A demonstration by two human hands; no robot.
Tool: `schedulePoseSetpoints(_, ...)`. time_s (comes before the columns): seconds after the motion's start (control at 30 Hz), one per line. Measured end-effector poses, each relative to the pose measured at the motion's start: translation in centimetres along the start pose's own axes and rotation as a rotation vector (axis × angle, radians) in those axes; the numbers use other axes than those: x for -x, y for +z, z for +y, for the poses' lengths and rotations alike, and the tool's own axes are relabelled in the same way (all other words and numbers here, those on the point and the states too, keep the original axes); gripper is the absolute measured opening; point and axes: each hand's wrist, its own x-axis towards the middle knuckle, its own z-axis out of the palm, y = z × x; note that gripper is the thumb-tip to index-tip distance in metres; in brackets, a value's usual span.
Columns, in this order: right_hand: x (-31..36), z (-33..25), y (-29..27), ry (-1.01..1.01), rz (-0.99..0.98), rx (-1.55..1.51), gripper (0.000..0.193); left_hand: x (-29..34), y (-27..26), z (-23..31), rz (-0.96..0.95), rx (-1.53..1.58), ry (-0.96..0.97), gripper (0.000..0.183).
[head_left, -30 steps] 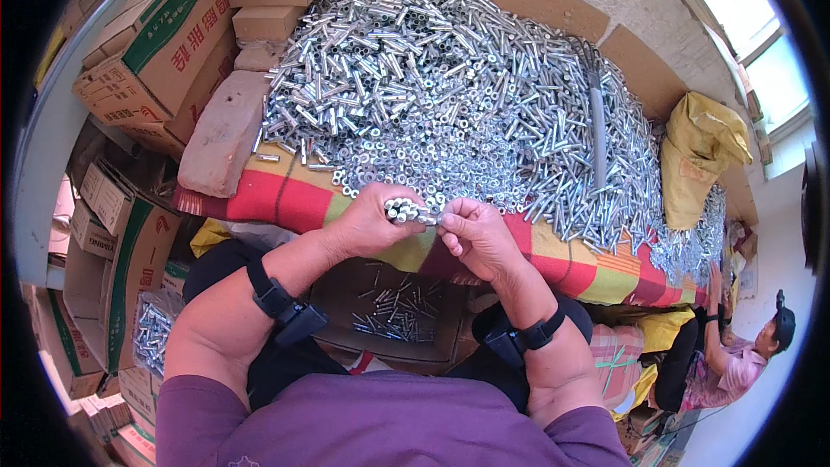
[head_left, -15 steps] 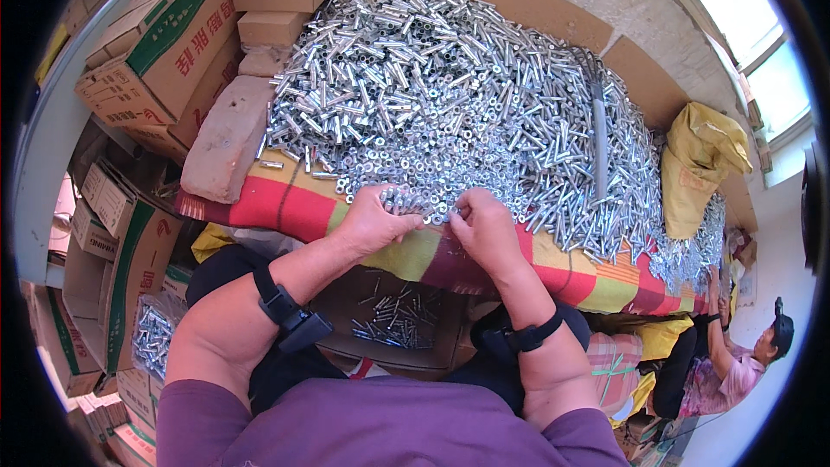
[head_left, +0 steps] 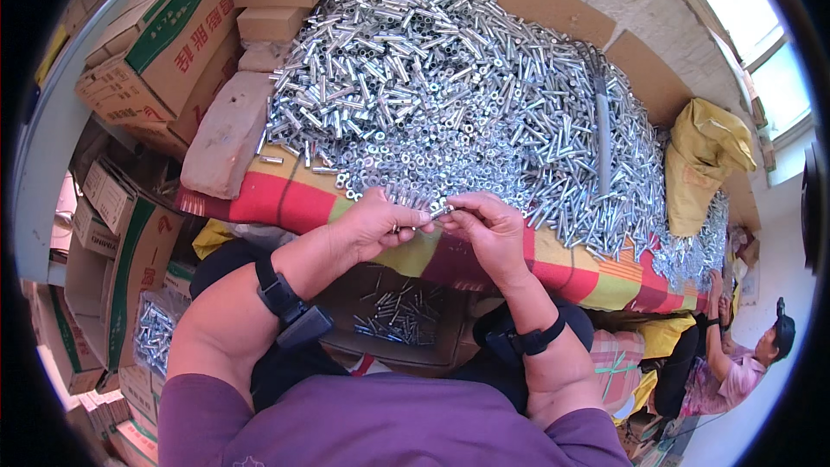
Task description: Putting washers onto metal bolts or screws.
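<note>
My left hand (head_left: 372,223) is closed around several small metal bolts, whose ends show along its fingers and below its palm. At its thumb tip, a bolt end with a small washer or nut (head_left: 445,210) sticks out toward the right. My right hand (head_left: 491,227) pinches at that same end, its fingertips touching the small part. Just beyond both hands lies a heap of loose washers and nuts (head_left: 432,156). Silver metal sleeves (head_left: 372,60) are piled behind them, and bolts (head_left: 562,177) spread to the right.
A red, yellow and green checked cloth (head_left: 294,206) covers the table edge. Bricks (head_left: 226,134) and cardboard boxes (head_left: 164,43) stand left. A yellow sack (head_left: 705,160) sits right, near another person (head_left: 722,376). Below, a tray (head_left: 346,342) holds loose bolts.
My right hand has moved up against my left, its fingers now together at the bolt end. My left hand has turned slightly, pointing the bolt end toward the right fingers.
</note>
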Motion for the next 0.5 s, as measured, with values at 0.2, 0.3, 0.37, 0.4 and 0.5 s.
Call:
schedulePoseSetpoints(0.2, 0.4, 0.1, 0.0, 0.026, 0.031, -0.083, 0.015, -0.7, -0.5, 0.1, -0.028, -0.108, -0.038, 0.016)
schedulePoseSetpoints(0.3, 0.4, 0.2, 0.2, 0.058, 0.058, -0.096, 0.01, -0.5, 0.0, 0.5, -0.02, -0.128, -0.018, 0.014)
schedulePoseSetpoints(0.37, 0.3, 0.4, 0.1, 0.078, 0.073, -0.086, 0.007, -0.5, 0.4, 0.9, -0.021, -0.132, -0.01, 0.012)
schedulePoseSetpoints(0.4, 0.1, 0.3, -0.3, 0.067, 0.04, 0.045, 0.004, -0.5, 0.7, 1.2, 0.008, -0.198, 0.021, 0.011)
schedulePoseSetpoints(0.5, -0.8, 0.5, -0.4, -0.014, 0.048, 0.234, 0.011, -0.5, 1.5, 1.2, 0.057, -0.309, 0.1, 0.011)
